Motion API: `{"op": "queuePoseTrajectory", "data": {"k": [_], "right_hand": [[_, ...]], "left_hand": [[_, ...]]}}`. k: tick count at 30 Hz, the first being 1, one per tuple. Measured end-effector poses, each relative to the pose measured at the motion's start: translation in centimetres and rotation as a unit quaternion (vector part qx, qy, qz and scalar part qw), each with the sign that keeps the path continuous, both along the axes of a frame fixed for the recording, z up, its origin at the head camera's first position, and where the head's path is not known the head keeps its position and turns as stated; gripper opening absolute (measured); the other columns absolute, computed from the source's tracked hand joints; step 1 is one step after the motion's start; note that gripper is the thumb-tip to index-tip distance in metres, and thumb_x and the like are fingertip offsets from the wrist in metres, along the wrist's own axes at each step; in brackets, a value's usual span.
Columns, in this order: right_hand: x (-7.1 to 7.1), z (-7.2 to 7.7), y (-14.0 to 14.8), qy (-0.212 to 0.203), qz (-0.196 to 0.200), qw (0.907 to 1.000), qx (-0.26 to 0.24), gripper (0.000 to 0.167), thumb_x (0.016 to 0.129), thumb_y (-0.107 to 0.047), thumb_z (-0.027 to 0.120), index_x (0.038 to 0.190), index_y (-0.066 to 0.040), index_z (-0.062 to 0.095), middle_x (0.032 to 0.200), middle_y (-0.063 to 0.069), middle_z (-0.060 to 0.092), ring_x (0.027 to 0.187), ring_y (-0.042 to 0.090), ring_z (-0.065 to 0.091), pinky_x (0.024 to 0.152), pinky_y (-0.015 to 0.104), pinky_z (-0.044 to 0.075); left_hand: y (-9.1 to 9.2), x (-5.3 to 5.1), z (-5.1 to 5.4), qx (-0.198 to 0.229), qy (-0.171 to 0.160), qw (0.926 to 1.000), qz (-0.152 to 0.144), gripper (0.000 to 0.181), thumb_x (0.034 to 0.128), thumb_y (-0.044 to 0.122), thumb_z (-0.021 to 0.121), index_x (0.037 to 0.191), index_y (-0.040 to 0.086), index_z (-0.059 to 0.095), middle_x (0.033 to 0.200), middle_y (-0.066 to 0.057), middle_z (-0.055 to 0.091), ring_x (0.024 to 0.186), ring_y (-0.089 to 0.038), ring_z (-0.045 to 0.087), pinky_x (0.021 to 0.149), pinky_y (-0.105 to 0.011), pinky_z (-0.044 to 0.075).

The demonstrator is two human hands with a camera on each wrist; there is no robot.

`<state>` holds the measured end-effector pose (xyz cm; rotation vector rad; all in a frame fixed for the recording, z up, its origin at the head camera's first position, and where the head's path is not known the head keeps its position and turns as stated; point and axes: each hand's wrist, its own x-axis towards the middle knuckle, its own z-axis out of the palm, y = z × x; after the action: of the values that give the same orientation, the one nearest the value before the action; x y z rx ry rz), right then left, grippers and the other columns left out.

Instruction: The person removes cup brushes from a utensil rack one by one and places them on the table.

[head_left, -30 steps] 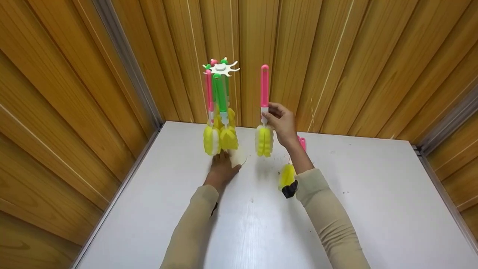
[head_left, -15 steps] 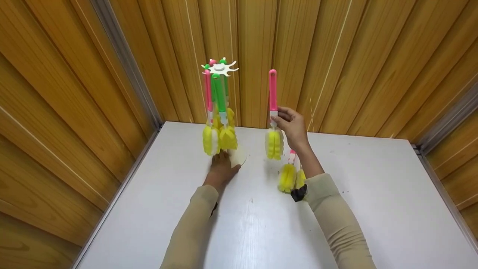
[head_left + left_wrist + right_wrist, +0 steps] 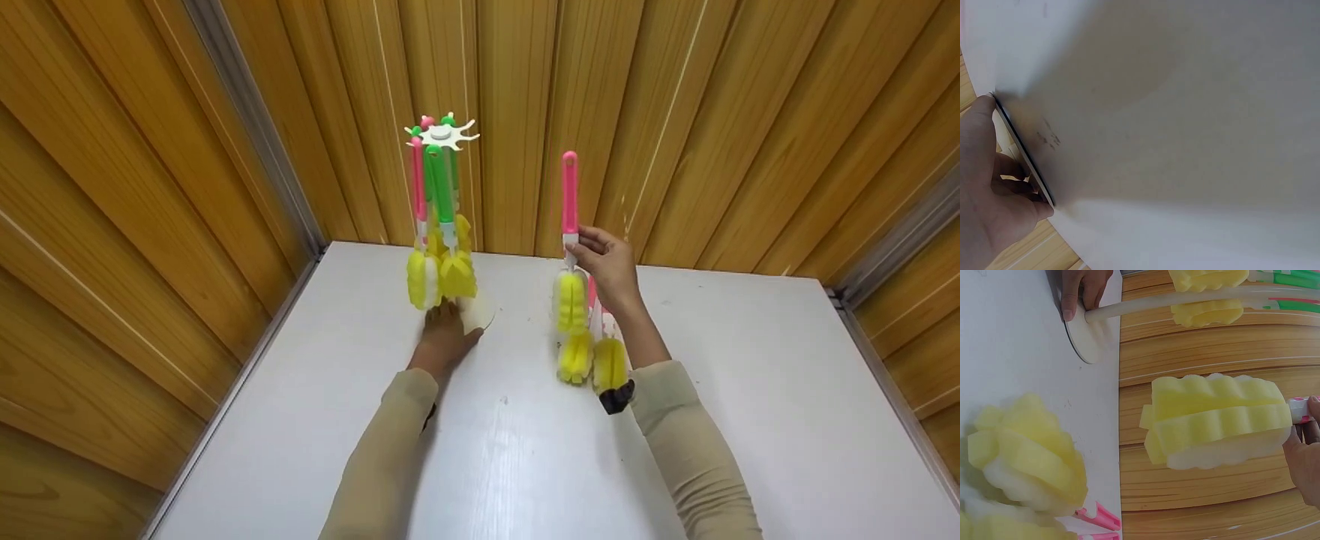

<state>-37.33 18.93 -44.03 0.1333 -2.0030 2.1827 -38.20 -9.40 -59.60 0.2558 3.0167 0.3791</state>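
My right hand [image 3: 613, 276] pinches a pink-handled sponge bottle brush [image 3: 571, 195] by its white neck. The brush is upright above the table, yellow and white sponge [image 3: 1216, 419] downward. My left hand [image 3: 441, 341] grips the round white base [image 3: 481, 313] of a rack; in the left wrist view, thumb and fingers [image 3: 994, 185] span the base's edge. Several green and pink brushes hang from the rack's white hooked top [image 3: 442, 136]. Below the held brush, two more sponge brushes lie on the table, one left [image 3: 575, 361] and one right [image 3: 610, 361], their handles partly hidden by my right hand.
The white tabletop [image 3: 502, 450] meets wood-panelled walls [image 3: 517, 97] at the back and sides. Grey metal posts [image 3: 255, 127] stand in the corners. Small dark specks dot the table.
My right hand has carried the upright brush to the right and lower, away from the rack. More of the two lying brushes shows. My left hand stays at the base.
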Motion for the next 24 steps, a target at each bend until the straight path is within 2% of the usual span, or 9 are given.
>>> {"op": "queuePoseTrajectory", "data": {"k": [2, 9, 14, 20, 24], "right_hand": [[0.2, -0.2, 0.2, -0.005, 0.0, 1.0, 0.003, 0.043, 0.095, -0.002, 0.07, 0.135, 0.007, 0.06, 0.115, 0.014, 0.068, 0.099, 0.018, 0.069, 0.083, 0.026, 0.058], [0.9, -0.8, 1.5, -0.022, -0.011, 0.9997, -0.002, 0.043, 0.093, -0.005, 0.073, 0.133, 0.006, 0.062, 0.11, 0.007, 0.07, 0.096, 0.016, 0.069, 0.08, 0.024, 0.058], [1.7, -1.1, 2.8, -0.037, -0.03, 0.9988, -0.009, 0.046, 0.093, -0.008, 0.075, 0.134, 0.005, 0.061, 0.109, 0.006, 0.069, 0.097, 0.015, 0.069, 0.08, 0.022, 0.058], [2.6, -2.0, 4.2, -0.052, -0.06, 0.9969, -0.002, 0.047, 0.093, -0.009, 0.075, 0.135, 0.006, 0.06, 0.107, 0.004, 0.07, 0.097, 0.013, 0.068, 0.082, 0.022, 0.058], [3.0, -2.9, 5.1, -0.071, -0.071, 0.9949, -0.01, 0.05, 0.092, -0.01, 0.076, 0.136, 0.006, 0.059, 0.105, 0.001, 0.071, 0.096, 0.011, 0.069, 0.083, 0.023, 0.058]], "left_hand": [[0.0, -0.1, 0.0, 0.004, -0.008, 0.9999, 0.004, 0.095, 0.1012, 0.058, 0.052, 0.16, -0.005, 0.01, 0.166, -0.022, 0.013, 0.154, -0.032, 0.016, 0.125, -0.042, 0.014], [0.2, -0.2, 0.0, 0.001, -0.024, 0.9996, 0.015, 0.096, 0.1003, 0.06, 0.052, 0.161, -0.002, 0.011, 0.166, -0.019, 0.014, 0.153, -0.03, 0.018, 0.125, -0.041, 0.014], [0.2, -0.3, 0.0, 0.008, -0.02, 0.9997, 0.007, 0.094, 0.1005, 0.058, 0.052, 0.16, -0.003, 0.014, 0.163, -0.02, 0.019, 0.15, -0.032, 0.024, 0.125, -0.042, 0.017], [-0.1, -0.5, -0.3, 0.028, -0.016, 0.9994, 0.01, 0.095, 0.1, 0.058, 0.054, 0.16, -0.003, 0.012, 0.163, -0.022, 0.019, 0.152, -0.032, 0.02, 0.125, -0.042, 0.015], [-0.2, -0.5, -0.5, 0.021, -0.012, 0.9997, 0.009, 0.095, 0.1003, 0.059, 0.052, 0.16, -0.004, 0.013, 0.161, -0.023, 0.022, 0.151, -0.034, 0.023, 0.125, -0.043, 0.018]]}}
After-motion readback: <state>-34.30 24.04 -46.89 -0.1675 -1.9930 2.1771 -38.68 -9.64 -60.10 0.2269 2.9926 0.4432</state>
